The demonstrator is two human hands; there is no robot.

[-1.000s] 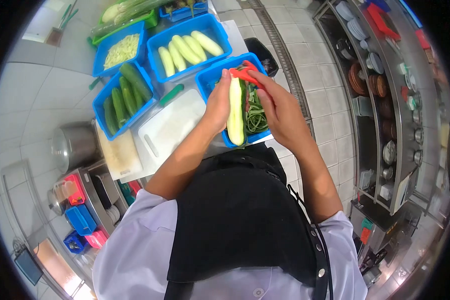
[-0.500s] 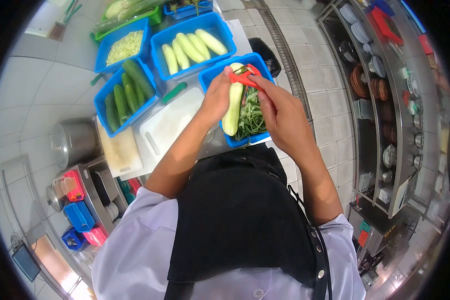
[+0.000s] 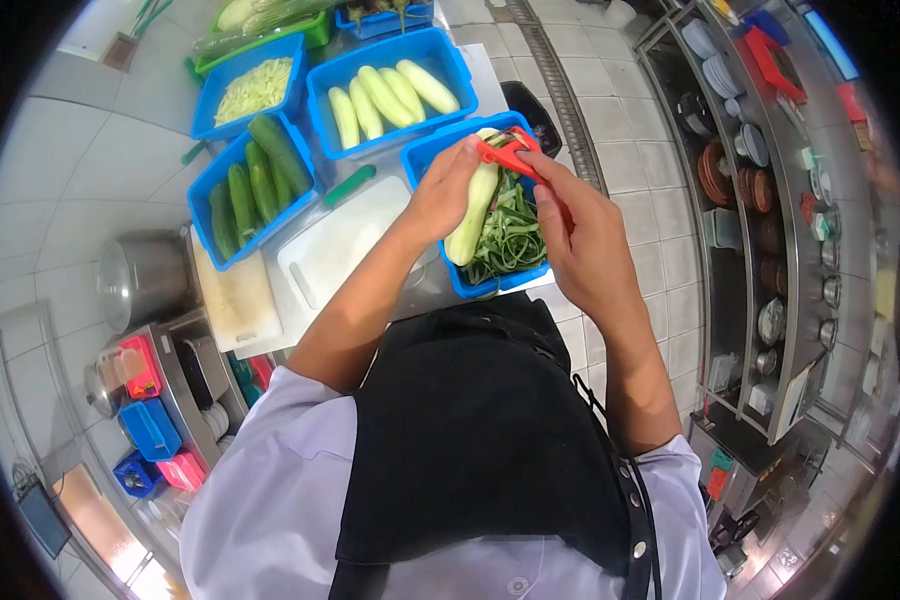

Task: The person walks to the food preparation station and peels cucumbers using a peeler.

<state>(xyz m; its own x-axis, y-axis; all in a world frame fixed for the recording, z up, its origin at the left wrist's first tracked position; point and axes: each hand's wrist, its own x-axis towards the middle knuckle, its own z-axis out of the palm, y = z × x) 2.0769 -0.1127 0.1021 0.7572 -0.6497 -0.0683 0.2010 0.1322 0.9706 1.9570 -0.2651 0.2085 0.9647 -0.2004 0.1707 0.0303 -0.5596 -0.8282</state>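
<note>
My left hand (image 3: 444, 198) is closed around a pale peeled cucumber (image 3: 472, 222), which it tilts over a blue tub (image 3: 419, 152). Gripped in my right hand (image 3: 592, 240) is a red peeler (image 3: 508, 156), its head against the cucumber's upper end near my left fingertips. Dark green peel strips (image 3: 508, 238) lie heaped in the tub under both hands. My fingers and the peeler partly cover the cucumber's far end.
Left of my hands are a white cutting board (image 3: 335, 245) and a green-handled knife (image 3: 350, 186). Blue tubs hold several peeled cucumbers (image 3: 390, 96), unpeeled green cucumbers (image 3: 257, 183) and pale shreds (image 3: 256, 92). A black bin (image 3: 530, 115) stands beyond; a metal rack (image 3: 695, 190) is rightward.
The peeler and my right hand have shifted slightly right. The cucumber has tilted a little, and more of the peel heap shows. Both hands keep their holds.
</note>
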